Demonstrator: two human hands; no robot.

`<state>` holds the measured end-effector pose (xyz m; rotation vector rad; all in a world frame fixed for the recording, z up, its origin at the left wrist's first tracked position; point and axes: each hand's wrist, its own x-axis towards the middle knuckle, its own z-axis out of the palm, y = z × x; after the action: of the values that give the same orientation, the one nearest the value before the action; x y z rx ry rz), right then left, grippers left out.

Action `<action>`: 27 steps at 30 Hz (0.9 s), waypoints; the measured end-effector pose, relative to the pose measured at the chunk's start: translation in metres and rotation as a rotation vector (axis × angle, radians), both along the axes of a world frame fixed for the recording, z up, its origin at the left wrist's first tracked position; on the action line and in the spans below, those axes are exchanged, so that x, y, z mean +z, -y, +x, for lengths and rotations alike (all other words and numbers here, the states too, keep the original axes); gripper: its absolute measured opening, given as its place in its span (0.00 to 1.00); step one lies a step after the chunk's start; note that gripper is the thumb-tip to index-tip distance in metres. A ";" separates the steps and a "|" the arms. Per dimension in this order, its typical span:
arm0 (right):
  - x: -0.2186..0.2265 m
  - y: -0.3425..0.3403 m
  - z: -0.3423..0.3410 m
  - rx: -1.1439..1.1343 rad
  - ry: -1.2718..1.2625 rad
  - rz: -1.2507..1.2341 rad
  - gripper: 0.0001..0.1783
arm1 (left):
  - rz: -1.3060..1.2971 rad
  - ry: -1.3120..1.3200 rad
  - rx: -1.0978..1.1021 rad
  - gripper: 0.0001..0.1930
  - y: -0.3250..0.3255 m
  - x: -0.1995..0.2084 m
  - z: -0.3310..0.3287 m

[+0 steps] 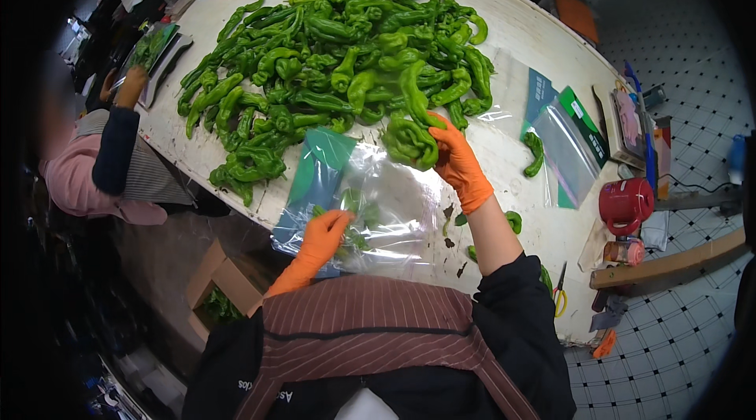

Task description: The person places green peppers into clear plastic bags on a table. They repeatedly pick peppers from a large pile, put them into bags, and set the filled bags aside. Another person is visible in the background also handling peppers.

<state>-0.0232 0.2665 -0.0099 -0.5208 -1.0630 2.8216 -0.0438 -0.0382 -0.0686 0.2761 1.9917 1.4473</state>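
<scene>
My right hand (463,168), in an orange glove, grips a few long, wrinkled green peppers (411,143) at the near edge of a large pile of green peppers (331,65). One curved pepper sticks up from the bunch. Lower and to the left, my left hand (321,239), also gloved in orange, has its fingers pinched at the side of a clear plastic bag (402,231) with a blue and green printed end. Some green shows through the film beside these fingers. The bag lies flat on the white table (504,219), just below the held peppers.
More clear bags (571,148), with one pepper (533,154) beside them, lie at the right. A red mug (626,203), a scale (618,124) and yellow-handled scissors (560,298) line the right edge. A person (110,160) works at the left. An open cardboard box (224,286) stands below.
</scene>
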 end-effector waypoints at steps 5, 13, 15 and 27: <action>0.004 0.005 0.044 0.115 -0.084 -0.069 0.34 | 0.068 -0.047 0.001 0.10 -0.022 0.021 -0.003; -0.004 0.008 0.097 0.478 -0.115 -0.058 0.29 | 0.068 -0.072 0.060 0.11 -0.031 0.010 -0.005; -0.017 0.001 0.115 0.700 -0.103 0.004 0.26 | 0.077 -0.020 0.080 0.12 -0.030 0.017 -0.007; -0.061 0.077 0.048 0.437 0.204 0.187 0.18 | 0.014 -0.760 -0.088 0.10 -0.042 0.061 0.033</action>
<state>0.0244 0.1896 -0.0713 -0.6363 -1.6426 3.0259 -0.0104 0.0042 -0.0078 1.0317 2.4997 1.4206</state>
